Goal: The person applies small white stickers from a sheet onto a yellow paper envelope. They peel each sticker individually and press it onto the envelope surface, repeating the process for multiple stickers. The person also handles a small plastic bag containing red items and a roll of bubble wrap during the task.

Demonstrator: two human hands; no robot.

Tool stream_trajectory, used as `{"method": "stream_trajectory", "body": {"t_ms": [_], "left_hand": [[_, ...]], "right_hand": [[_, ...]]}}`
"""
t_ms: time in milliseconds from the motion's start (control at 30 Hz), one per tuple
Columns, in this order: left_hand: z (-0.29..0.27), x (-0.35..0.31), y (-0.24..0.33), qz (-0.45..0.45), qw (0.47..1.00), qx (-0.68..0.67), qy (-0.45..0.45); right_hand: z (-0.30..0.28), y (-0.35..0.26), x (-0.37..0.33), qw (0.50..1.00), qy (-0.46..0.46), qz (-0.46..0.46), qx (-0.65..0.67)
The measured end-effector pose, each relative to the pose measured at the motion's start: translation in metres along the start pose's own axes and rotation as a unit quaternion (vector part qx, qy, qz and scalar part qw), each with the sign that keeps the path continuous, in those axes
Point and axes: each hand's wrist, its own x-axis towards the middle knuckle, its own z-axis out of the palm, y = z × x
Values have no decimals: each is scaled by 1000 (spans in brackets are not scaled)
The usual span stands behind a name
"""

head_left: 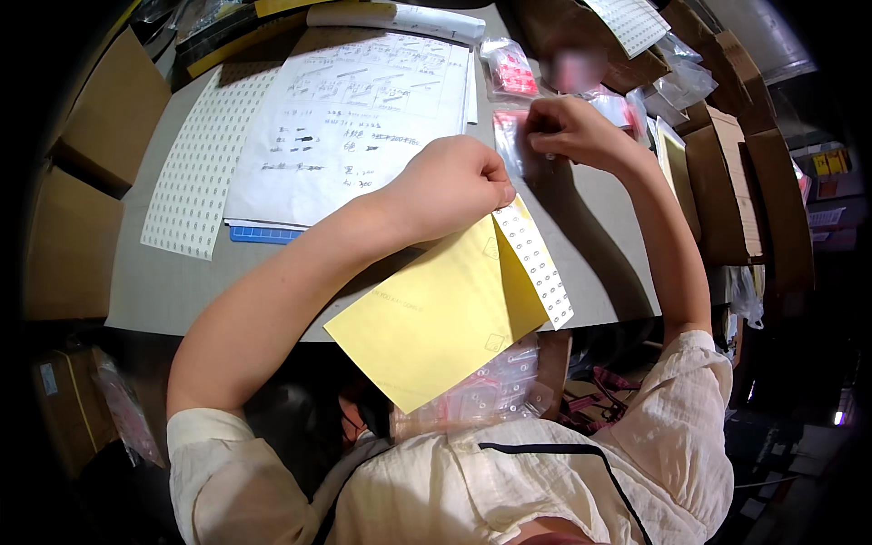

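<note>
My left hand pinches the upper corner of a sticker sheet. The sheet's yellow backing faces up, and a folded strip along its right side shows white with rows of small printed marks. It hangs tilted over the table's near edge. To the right, my right hand is closed, thumb and fingers together, over the right side of a small clear plastic bag with a red band at its top. Whatever those fingers hold, if anything, is too small to make out.
Handwritten papers lie at the back left, over a blue mat, beside another sticker sheet. More bags with red contents lie at the back. Cardboard boxes border the right side; others stand left. Clear bags sit below the table edge.
</note>
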Motion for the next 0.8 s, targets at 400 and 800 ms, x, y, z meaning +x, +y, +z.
{"method": "stream_trajectory", "body": {"t_ms": [400, 800], "left_hand": [[1, 3, -8, -8, 999, -37, -14], [2, 3, -5, -18, 999, -40, -17]], "right_hand": [[-10, 2, -82, 983, -90, 153, 53], [5, 35, -43, 990, 74, -37, -117]]}}
